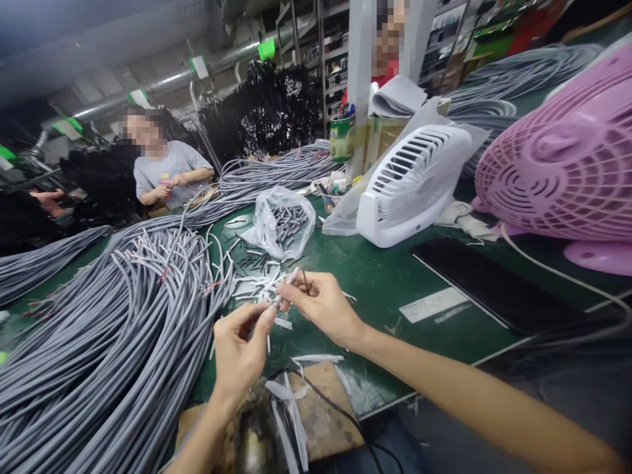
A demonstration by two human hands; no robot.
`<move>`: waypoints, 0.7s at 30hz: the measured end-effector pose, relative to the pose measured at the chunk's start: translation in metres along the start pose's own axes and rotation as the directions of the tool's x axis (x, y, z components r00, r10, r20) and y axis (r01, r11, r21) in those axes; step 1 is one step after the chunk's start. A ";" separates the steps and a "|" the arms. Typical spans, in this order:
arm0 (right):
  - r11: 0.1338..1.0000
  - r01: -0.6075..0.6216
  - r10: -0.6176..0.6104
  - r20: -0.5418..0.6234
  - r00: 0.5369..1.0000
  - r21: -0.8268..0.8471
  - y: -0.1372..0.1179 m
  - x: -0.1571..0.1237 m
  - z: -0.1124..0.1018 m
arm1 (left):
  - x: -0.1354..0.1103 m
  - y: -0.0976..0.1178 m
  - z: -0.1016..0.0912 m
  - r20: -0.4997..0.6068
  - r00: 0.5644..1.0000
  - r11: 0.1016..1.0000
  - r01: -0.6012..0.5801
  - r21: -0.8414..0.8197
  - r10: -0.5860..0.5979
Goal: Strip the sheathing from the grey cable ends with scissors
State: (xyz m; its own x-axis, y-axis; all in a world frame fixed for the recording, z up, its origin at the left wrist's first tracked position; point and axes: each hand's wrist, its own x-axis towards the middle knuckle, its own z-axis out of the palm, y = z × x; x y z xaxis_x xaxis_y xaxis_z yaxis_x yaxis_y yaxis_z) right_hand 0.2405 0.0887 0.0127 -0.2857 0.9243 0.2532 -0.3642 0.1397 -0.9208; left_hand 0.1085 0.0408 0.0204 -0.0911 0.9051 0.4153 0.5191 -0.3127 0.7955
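Over the green table [375, 283], my left hand [239, 352] and my right hand [326, 308] meet, their fingertips almost touching. Thumb and fingers of each are pinched together on something small and pale that I cannot make out. A thin dark piece [306, 282] sticks up between the right fingers. Just beyond the hands lie scattered white strips [249, 288] and short dark tube pieces [257, 261]. Behind these, a clear plastic bag [309, 214] holds more short dark grey pieces. To the left spreads a large heap of grey cables [128, 316] with stripped ends.
A white fan [419, 184] and a pink fan [557, 164] stand at the right, near a flat black slab [494, 283]. A taped brown board [326, 415] with a dark cord juts out at the front edge. Across the table sits a person [170, 171].
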 end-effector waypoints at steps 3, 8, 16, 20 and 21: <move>0.999 -0.035 0.035 0.002 0.999 0.003 -0.001 -0.001 0.001 | 0.001 -0.001 0.002 0.000 0.999 0.998 0.039 -0.042 -0.039; 1.000 0.008 -0.008 -0.057 0.998 -0.002 0.001 -0.002 0.000 | 0.000 0.001 0.003 0.009 0.999 0.996 0.048 -0.074 -0.048; 0.997 0.004 0.004 -0.102 0.995 0.078 0.006 -0.001 0.004 | -0.004 0.002 0.005 0.002 0.986 0.973 0.167 -0.159 -0.169; 1.000 -0.019 0.018 -0.049 0.999 -0.019 0.008 -0.001 0.004 | -0.004 -0.002 0.006 0.000 0.980 0.963 0.196 -0.183 -0.200; 0.996 -0.006 0.003 -0.036 0.999 -0.084 0.007 -0.002 0.002 | -0.004 -0.002 0.006 -0.011 0.980 0.964 0.196 -0.181 -0.201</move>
State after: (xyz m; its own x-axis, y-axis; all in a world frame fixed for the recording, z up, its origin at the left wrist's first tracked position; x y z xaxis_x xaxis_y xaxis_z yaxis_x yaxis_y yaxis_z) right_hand 0.2364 0.0874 0.0068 -0.2542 0.9370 0.2397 -0.2863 0.1639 -0.9440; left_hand 0.1128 0.0399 0.0144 -0.2028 0.9463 0.2517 0.3283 -0.1764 0.9279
